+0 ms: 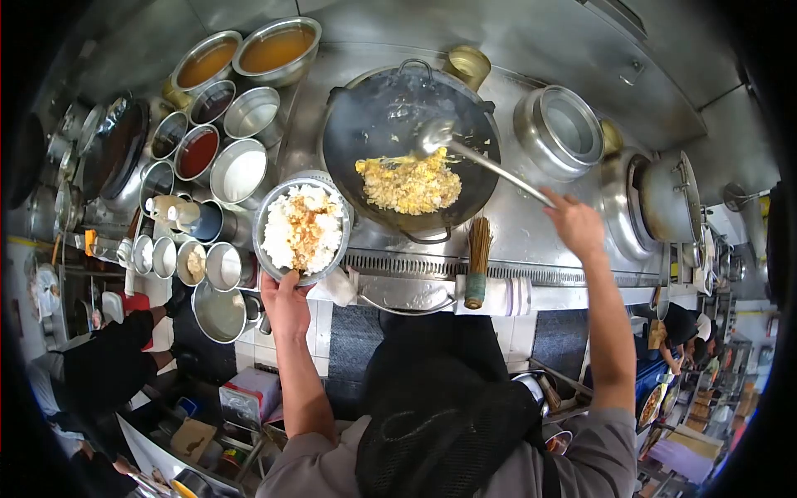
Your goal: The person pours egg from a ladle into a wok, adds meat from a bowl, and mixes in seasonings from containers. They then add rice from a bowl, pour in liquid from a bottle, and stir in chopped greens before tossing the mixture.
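Observation:
My left hand [286, 307] is closed on the near rim of a metal bowl [263, 249], its thumb over the edge. White rice with brown sauce [304, 228] fills that bowl. My right hand [574, 222] grips the end of a long-handled metal ladle [498, 170], whose head is over the middle of a large dark wok [349, 141]. Fried rice with yellow egg bits [411, 184] lies in the near part of the wok, just below the ladle head. Light steam hangs in the wok.
Pots of sauces and white powders [239, 172] crowd the left, with two bowls of broth [276, 50] behind. A bamboo brush [478, 257] rests at the counter's front edge, beside a folded cloth [510, 296]. Stacked metal pots [569, 124] stand right. Other people are at both sides.

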`<state>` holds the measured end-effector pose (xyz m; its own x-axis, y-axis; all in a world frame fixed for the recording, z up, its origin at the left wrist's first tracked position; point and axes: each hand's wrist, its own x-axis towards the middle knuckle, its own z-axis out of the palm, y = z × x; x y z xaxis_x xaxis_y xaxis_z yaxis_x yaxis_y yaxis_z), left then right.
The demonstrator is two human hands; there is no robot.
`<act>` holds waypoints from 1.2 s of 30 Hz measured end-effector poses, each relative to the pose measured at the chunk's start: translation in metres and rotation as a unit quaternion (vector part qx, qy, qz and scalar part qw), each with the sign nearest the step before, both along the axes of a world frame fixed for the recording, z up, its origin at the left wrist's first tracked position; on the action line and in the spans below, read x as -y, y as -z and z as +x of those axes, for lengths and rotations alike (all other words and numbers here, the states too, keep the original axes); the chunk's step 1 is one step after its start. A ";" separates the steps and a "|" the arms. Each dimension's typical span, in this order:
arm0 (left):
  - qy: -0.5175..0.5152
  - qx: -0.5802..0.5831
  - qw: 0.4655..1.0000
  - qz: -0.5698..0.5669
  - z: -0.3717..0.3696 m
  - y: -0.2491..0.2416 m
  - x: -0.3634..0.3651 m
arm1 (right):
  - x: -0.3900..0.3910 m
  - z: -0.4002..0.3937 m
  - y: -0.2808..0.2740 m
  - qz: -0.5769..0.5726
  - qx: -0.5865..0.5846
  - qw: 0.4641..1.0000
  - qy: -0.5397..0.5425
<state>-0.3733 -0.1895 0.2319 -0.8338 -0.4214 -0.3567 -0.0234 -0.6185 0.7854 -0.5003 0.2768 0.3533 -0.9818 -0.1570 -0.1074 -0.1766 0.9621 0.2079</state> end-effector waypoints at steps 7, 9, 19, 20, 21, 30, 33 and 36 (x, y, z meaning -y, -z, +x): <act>-0.004 0.031 0.999 -0.028 -0.002 -0.007 0.003 | -0.019 0.010 -0.107 0.051 -0.042 0.998 0.009; -0.019 0.032 0.998 -0.042 -0.010 -0.015 -0.002 | -0.029 0.007 -0.085 0.042 -0.025 0.999 0.001; -0.006 0.012 0.994 -0.109 -0.040 -0.050 -0.025 | 0.013 0.000 0.070 -0.490 0.174 0.821 0.236; -0.005 -0.004 0.994 -0.105 -0.041 -0.054 -0.029 | 0.020 -0.004 0.072 -0.493 0.145 0.824 0.239; -0.003 -0.003 0.994 -0.109 -0.043 -0.054 -0.031 | 0.031 -0.012 0.077 -0.460 0.113 0.852 0.221; -0.022 0.003 0.994 -0.105 -0.064 -0.068 -0.057 | 0.046 -0.015 0.026 -0.585 0.355 0.705 0.187; -0.026 -0.006 0.994 -0.108 -0.067 -0.064 -0.060 | 0.035 -0.016 0.032 -0.525 0.397 0.723 0.210; -0.026 0.004 0.993 -0.117 -0.074 -0.062 -0.063 | 0.026 -0.028 0.059 -0.416 0.252 0.873 0.042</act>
